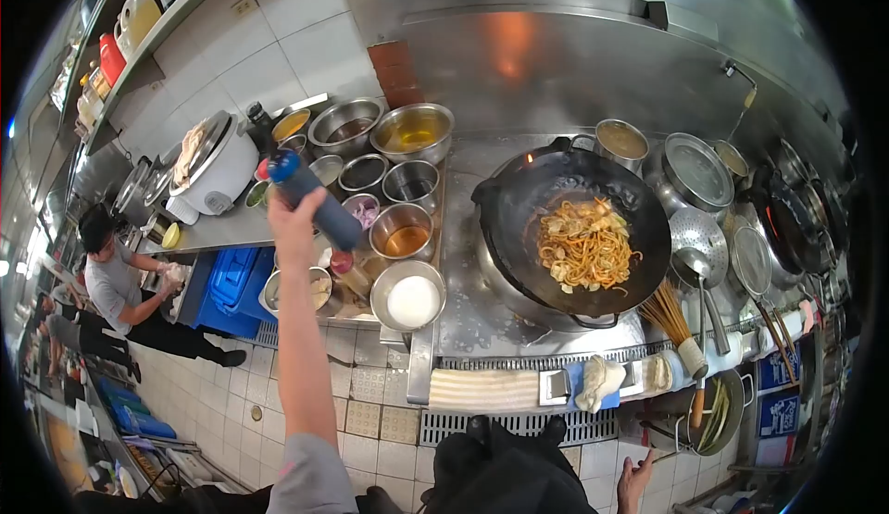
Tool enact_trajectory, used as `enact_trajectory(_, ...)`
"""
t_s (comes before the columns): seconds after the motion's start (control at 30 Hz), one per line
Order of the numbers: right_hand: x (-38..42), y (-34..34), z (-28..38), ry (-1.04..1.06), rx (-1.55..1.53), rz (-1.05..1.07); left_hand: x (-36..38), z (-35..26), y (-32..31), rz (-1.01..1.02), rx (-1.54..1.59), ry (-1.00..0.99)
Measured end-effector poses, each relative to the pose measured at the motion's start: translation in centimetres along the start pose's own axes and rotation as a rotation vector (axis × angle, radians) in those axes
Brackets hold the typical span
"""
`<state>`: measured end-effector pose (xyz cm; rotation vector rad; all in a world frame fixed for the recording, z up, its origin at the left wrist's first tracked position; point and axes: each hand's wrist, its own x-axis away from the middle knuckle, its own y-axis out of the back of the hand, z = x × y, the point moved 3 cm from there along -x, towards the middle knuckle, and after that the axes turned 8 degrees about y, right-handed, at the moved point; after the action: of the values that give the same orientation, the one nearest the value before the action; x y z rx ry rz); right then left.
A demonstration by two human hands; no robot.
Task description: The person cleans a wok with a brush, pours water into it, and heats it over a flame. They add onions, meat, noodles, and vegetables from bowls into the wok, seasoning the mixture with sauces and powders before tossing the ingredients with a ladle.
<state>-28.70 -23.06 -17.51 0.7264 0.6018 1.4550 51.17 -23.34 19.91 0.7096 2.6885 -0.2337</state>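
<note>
My left hand (294, 227) is wrapped round a dark bottle (335, 225) with a blue top, held tilted above the bowls on the left counter. A squeeze bottle with a red cap (352, 278) stands just below it. Low at the right, my right hand (634, 479) has its fingers apart and holds nothing, near a pot of green stalks (715, 426). Noodles (588, 245) with pale pieces lie in a black wok (509, 236) on the stove. White powder or grains fill a steel bowl (408, 273) beside the stove.
Several metal bowls of sauces and oil (412, 134) crowd the left counter, beside a rice cooker (218, 176). Right of the wok are a ladle (708, 301), a skimmer (696, 241) and a bamboo brush (671, 319). Another person (116, 278) works at far left.
</note>
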Motion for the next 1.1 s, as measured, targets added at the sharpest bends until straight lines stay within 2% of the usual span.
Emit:
enact_trajectory(0.07,0.7,-0.3,0.0,0.035,0.027,-0.004,-3.0,1.1,2.7,-0.056,0.035,-0.070)
enact_trajectory(0.17,2.3,-0.4,-0.2,0.081,0.122,-0.040,-5.7,4.0,5.3,-0.045,0.040,-0.028)
enact_trajectory(0.23,3.7,1.3,4.8,0.073,0.251,-0.056,-6.9,7.8,6.6,-0.029,0.031,0.073)
enact_trajectory(0.27,4.1,1.5,4.7,0.030,0.220,-0.043,-6.9,9.3,6.8,-0.019,0.020,0.131)
enact_trajectory(0.33,4.8,2.2,3.7,-0.058,0.157,-0.021,-6.8,12.7,7.4,0.007,0.022,0.286)
enact_trajectory(0.43,5.3,2.3,-1.4,-0.044,0.129,-0.192,-7.0,17.8,8.2,0.122,-0.054,0.376)
enact_trajectory(0.5,5.1,3.7,-1.4,-0.108,0.122,-0.192,-6.9,20.5,8.3,0.241,-0.033,0.487)
enact_trajectory(0.57,3.9,4.9,-0.5,-0.122,0.118,-0.225,-6.5,22.8,8.2,0.325,0.006,0.485)
enact_trajectory(0.63,2.5,6.1,0.5,-0.134,0.118,-0.262,-5.8,23.8,8.3,0.329,-0.019,0.585)
enact_trajectory(0.73,-1.4,8.1,3.4,-0.141,0.050,-0.315,-4.8,24.3,8.6,0.325,-0.290,0.555)
enact_trajectory(0.77,-3.0,8.7,3.9,-0.122,0.037,-0.342,-4.6,23.7,8.1,0.315,-0.275,0.582)
enact_trajectory(0.83,-6.9,9.9,3.4,0.055,0.104,-0.425,-3.8,22.6,7.8,0.282,-0.251,0.640)
enact_trajectory(0.87,-8.8,10.8,4.3,0.106,0.252,-0.479,-4.1,23.1,8.4,0.264,-0.198,0.730)
enact_trajectory(0.9,-10.7,11.6,5.4,0.161,0.397,-0.530,-4.5,23.0,8.9,0.291,-0.153,0.718)
enact_trajectory(0.97,-14.2,11.8,5.2,0.136,0.304,-0.354,-5.0,22.3,9.9,0.341,-0.066,0.691)
enact_trajectory(1.0,-15.9,11.6,5.0,0.124,0.258,-0.266,-4.7,20.9,10.7,0.326,-0.153,0.692)
enact_trajectory(1.03,-17.5,10.7,4.7,-0.026,-0.065,-0.131,-4.1,19.7,11.5,0.232,-0.169,0.651)
enact_trajectory(1.1,-19.1,9.9,5.9,0.211,0.014,-0.001,-2.3,17.3,13.0,0.049,-0.207,0.571)
